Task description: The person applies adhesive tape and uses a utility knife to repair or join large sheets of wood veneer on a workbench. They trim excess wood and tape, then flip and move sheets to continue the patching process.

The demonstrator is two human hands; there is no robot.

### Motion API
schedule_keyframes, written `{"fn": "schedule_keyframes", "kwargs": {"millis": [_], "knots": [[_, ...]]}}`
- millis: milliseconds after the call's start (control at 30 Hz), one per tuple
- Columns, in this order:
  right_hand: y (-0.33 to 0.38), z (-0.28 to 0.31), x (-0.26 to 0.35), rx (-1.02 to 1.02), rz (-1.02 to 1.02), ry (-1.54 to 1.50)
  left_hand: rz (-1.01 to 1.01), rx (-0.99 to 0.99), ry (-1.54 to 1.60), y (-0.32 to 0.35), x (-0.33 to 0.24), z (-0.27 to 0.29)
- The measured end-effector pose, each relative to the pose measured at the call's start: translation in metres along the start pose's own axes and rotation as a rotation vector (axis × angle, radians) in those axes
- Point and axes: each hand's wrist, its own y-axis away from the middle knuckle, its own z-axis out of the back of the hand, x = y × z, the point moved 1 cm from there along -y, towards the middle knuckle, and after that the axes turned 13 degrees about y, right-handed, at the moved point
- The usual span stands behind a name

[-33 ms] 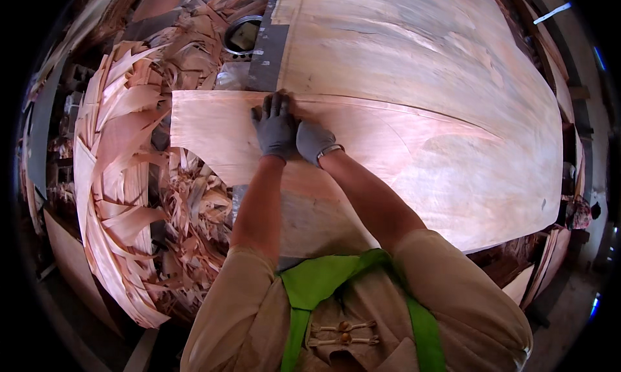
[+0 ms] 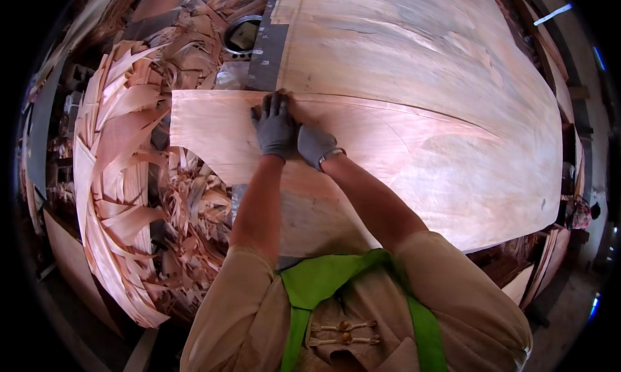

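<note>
My left hand (image 2: 276,127), in a grey glove, lies flat on a pinkish wood veneer sheet (image 2: 217,123), its fingers stretched toward the sheet's far edge. Close on its right, my right hand (image 2: 315,144), gloved as well and with a band at the wrist, is closed low over the same sheet. Whatever its fingers may hold is hidden from view. The veneer sheet has a curved cut-out at its lower left and overlaps a broad pale veneer sheet (image 2: 479,184) that spreads to the right and far side.
Torn veneer strips (image 2: 119,171) heap up on the left, with curled scraps (image 2: 204,201) beside them. A round metal-rimmed container (image 2: 242,36) with a block inside sits beyond the sheet, near a dark marked strip (image 2: 268,55) and clear plastic (image 2: 233,76). Boards (image 2: 543,268) lean at the right.
My right hand has shifted very slightly toward me. The left hand and the veneer sheets stay where they were.
</note>
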Motion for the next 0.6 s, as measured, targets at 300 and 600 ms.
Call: {"fn": "schedule_keyframes", "kwargs": {"millis": [300,600], "knots": [[0.036,-0.054,-0.028,-0.277,0.016,0.059,-0.2,-0.152,0.385,0.028,-0.005,-0.01],[0.091,-0.027,-0.082,-0.436,0.253,-0.027,-0.359,-0.18,0.329,0.05,-0.021,-0.015]]}}
